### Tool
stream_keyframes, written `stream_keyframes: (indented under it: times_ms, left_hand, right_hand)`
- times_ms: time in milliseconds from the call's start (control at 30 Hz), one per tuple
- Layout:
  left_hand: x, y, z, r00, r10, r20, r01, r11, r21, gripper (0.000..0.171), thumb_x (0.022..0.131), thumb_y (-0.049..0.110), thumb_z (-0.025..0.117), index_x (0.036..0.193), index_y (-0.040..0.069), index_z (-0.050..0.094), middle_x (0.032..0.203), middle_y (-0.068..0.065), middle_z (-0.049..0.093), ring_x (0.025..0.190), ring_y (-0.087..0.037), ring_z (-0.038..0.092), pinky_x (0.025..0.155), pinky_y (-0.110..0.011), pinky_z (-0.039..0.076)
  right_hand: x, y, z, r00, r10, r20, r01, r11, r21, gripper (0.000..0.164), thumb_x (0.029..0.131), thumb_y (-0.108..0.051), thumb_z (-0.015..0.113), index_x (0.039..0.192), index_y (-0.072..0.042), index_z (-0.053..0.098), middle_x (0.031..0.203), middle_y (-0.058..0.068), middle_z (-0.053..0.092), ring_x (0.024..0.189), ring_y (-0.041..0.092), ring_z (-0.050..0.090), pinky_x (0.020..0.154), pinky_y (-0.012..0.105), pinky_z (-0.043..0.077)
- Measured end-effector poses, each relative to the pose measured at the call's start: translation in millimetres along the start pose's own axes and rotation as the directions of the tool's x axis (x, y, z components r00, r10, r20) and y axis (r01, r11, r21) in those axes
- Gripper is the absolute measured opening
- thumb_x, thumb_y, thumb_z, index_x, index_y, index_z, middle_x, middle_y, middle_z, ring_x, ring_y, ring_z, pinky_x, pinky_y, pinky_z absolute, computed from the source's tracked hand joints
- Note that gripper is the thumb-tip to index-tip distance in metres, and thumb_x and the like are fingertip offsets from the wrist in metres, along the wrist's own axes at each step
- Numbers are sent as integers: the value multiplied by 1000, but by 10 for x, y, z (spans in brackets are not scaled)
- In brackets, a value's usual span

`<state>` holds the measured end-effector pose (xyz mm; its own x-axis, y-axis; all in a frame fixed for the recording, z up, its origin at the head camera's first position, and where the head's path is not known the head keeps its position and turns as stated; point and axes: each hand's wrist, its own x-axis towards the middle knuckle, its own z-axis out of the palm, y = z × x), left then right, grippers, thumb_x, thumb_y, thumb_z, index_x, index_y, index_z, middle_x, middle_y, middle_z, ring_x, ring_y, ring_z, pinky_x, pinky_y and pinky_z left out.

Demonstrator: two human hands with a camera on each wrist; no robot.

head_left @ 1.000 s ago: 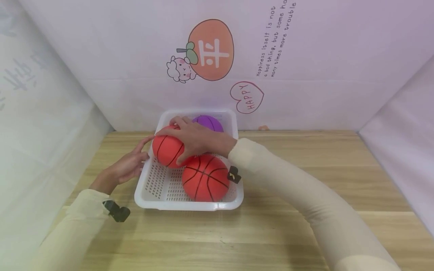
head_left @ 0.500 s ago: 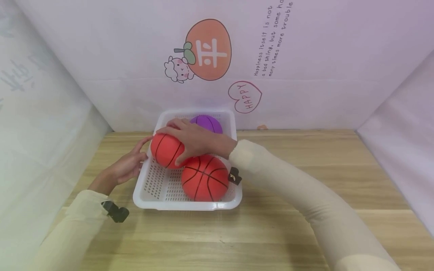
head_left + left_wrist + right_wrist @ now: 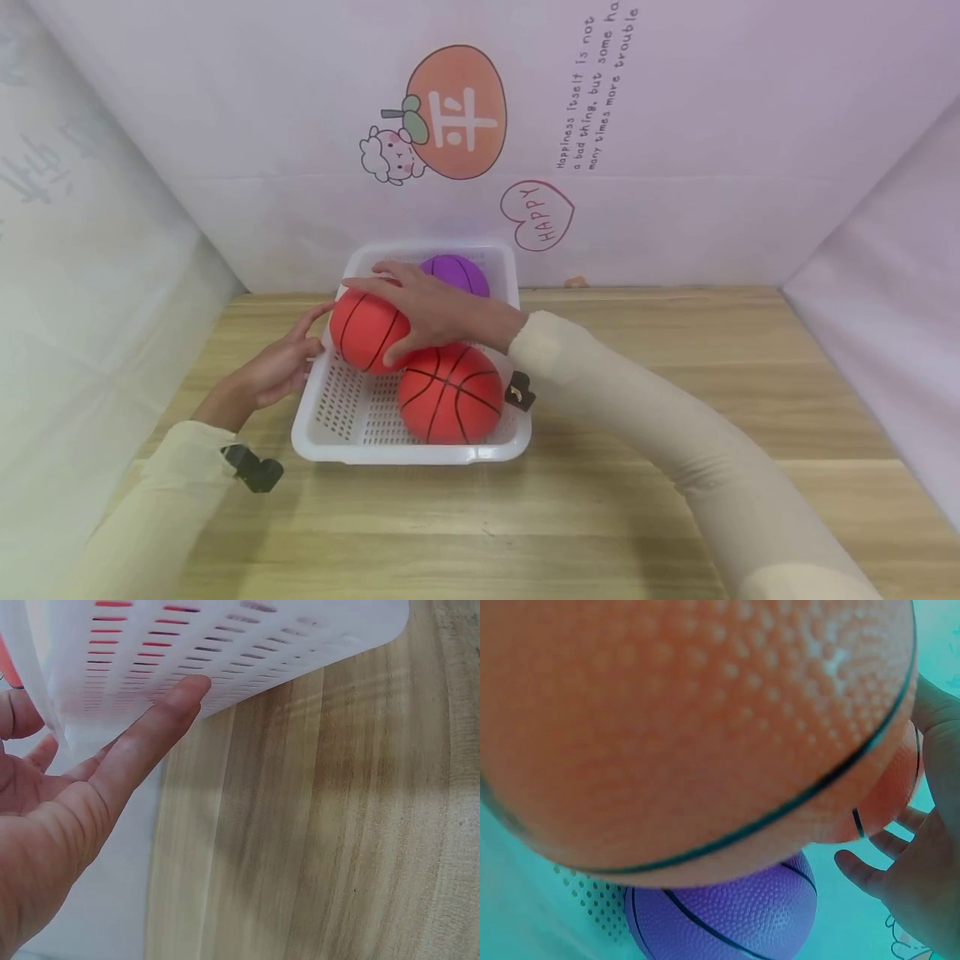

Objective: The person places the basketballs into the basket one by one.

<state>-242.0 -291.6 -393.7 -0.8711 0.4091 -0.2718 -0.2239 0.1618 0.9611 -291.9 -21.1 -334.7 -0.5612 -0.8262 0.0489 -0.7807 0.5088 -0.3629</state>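
Note:
In the head view a white perforated basket [image 3: 408,454] holds two red basketballs and a purple one. My right hand [image 3: 427,312] grips the left red basketball [image 3: 365,329], fingers spread over its top and thumb on its near side. The other red basketball [image 3: 452,396] sits at the basket's near right, below my right wrist. Behind my right hand lies the purple ball [image 3: 459,273], also seen in the right wrist view. My left hand [image 3: 273,371] is at the basket's left side; a straight digit rests along the outer wall [image 3: 225,645] in the left wrist view.
The basket stands on a wooden tabletop [image 3: 600,517], close to the white printed back wall [image 3: 675,208]. White side sheets rise at left [image 3: 97,292] and right [image 3: 892,275]. Black clips hang at both wrists.
The whole scene shifts slightly left in the head view. Both hands keep their places on the ball and at the basket's side; the balls stay in the basket.

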Motion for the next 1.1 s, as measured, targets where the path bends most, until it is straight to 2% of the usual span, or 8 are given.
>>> stream_keyframes:
  times_ms: [267, 433, 567, 800, 967, 1033, 1100]
  left_hand:
    - [-25, 33, -68, 998, -8, -69, 10, 1000, 22, 69, 101, 5, 37, 161, 22, 7, 132, -25, 47, 103, -28, 66, 85, -56, 54]
    - [-30, 53, -78, 994, 10, -109, 8, 987, 160, 63, 103, 10, 40, 161, 16, 14, 141, -31, 42, 115, -38, 59, 88, -56, 53]
    - [-36, 109, -56, 989, 62, -136, -18, 951, 307, 59, 105, 14, 43, 159, 9, 20, 141, -32, 44, 120, -46, 54, 93, -56, 50]
    - [-40, 214, -11, 978, 110, -177, -23, 902, 432, 58, 104, 15, 47, 156, 3, 25, 144, -32, 39, 124, -48, 50, 99, -56, 45]
    - [-86, 265, -4, 965, 136, -223, 14, 824, 566, 58, 104, 20, 46, 156, 2, 26, 149, -35, 32, 128, -53, 44, 98, -63, 43]
    - [-114, 288, 1, 961, 153, -232, 17, 800, 600, 58, 105, 20, 47, 155, 1, 27, 150, -35, 31, 129, -54, 42, 97, -65, 43]
    - [-143, 311, 11, 956, 171, -237, 11, 789, 614, 56, 105, 19, 47, 155, 1, 29, 151, -34, 32, 130, -53, 41, 98, -65, 42]
  right_hand:
    - [-81, 72, -77, 997, 66, -27, -65, 996, 58, 97, 84, -52, 76, 160, -38, 19, 162, 8, 16, 146, 24, 17, 106, 49, 40]
    - [-182, 186, -106, 993, 106, -59, -104, 994, 31, 89, 87, -56, 70, 160, -34, 23, 159, 10, 22, 145, 27, 22, 108, 51, 37]
    - [-281, 297, -135, 988, 117, -99, -115, 993, 21, 83, 90, -57, 65, 159, -31, 27, 157, 13, 25, 143, 31, 27, 107, 54, 38]
    - [-484, 425, -169, 967, 195, -166, -197, 980, 5, 74, 94, -53, 62, 157, -28, 33, 158, 16, 25, 143, 35, 26, 105, 59, 38]
    - [-645, 479, -200, 943, 263, -203, -265, 964, 18, 72, 95, -54, 60, 157, -29, 34, 159, 16, 23, 144, 35, 23, 105, 62, 36]
    - [-716, 499, -213, 934, 296, -200, -297, 955, 24, 72, 95, -57, 57, 157, -30, 32, 160, 14, 21, 145, 34, 21, 104, 65, 35]
    - [-793, 528, -227, 924, 330, -192, -331, 943, 30, 73, 95, -60, 55, 158, -32, 30, 162, 12, 18, 147, 34, 18, 100, 74, 32]
